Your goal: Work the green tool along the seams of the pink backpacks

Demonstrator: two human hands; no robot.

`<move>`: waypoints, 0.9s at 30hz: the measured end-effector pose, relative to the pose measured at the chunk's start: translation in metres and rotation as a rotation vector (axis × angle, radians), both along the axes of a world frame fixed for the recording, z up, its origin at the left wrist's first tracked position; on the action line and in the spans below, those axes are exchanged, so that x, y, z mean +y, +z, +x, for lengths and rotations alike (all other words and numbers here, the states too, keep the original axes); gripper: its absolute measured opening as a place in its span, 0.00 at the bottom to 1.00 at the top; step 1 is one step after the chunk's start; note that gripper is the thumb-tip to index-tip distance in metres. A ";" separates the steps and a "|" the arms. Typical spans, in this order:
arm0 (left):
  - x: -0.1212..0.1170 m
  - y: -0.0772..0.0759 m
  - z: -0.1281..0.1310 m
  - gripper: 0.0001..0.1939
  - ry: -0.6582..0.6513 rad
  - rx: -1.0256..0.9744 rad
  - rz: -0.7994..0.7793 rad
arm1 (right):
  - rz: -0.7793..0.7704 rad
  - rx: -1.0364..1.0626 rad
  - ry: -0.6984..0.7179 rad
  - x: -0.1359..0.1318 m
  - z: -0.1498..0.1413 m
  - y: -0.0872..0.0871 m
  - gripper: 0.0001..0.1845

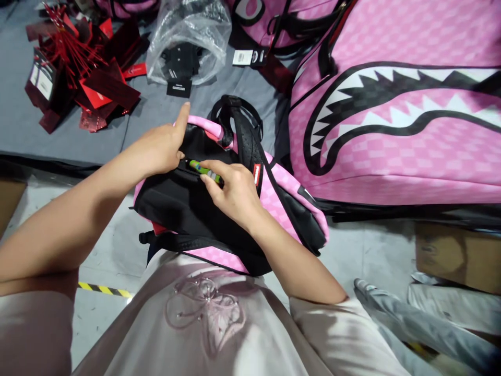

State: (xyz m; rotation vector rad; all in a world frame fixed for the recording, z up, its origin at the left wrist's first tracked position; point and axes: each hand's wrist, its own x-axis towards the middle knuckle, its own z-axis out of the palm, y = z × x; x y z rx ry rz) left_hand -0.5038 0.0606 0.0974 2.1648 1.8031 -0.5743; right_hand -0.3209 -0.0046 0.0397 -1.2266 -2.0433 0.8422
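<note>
A pink and black backpack (203, 209) lies tilted against my front, its black panel facing up. On its upper left part rests my left hand (166, 146). The left index finger sticks out, the thumb presses down at the black fabric, and the other fingers are mostly hidden, curled at the bag. My right hand (235, 190) pinches a slim green printed stick (201, 169) between thumb and fingers. The stick's left end points at the black fabric beside my left thumb; whether it touches cannot be made out. A padded black strap (248, 141) loops up behind my right hand.
Red and dark tags (92, 86) with red strings lie heaped on the grey table (135, 112). Near them are a clear plastic bag (191, 26) with black tags and a large pink shark-mouth bag (391, 156). A cardboard box (457, 256) and a person's legs (430, 318) are at lower right.
</note>
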 end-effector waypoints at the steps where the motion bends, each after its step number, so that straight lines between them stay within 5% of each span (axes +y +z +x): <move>1: 0.000 0.000 0.000 0.54 0.005 -0.001 -0.001 | 0.001 0.012 -0.007 0.000 0.000 -0.001 0.14; 27: 0.001 0.001 0.003 0.51 0.011 0.026 0.003 | -0.090 0.066 -0.031 0.003 -0.004 -0.003 0.14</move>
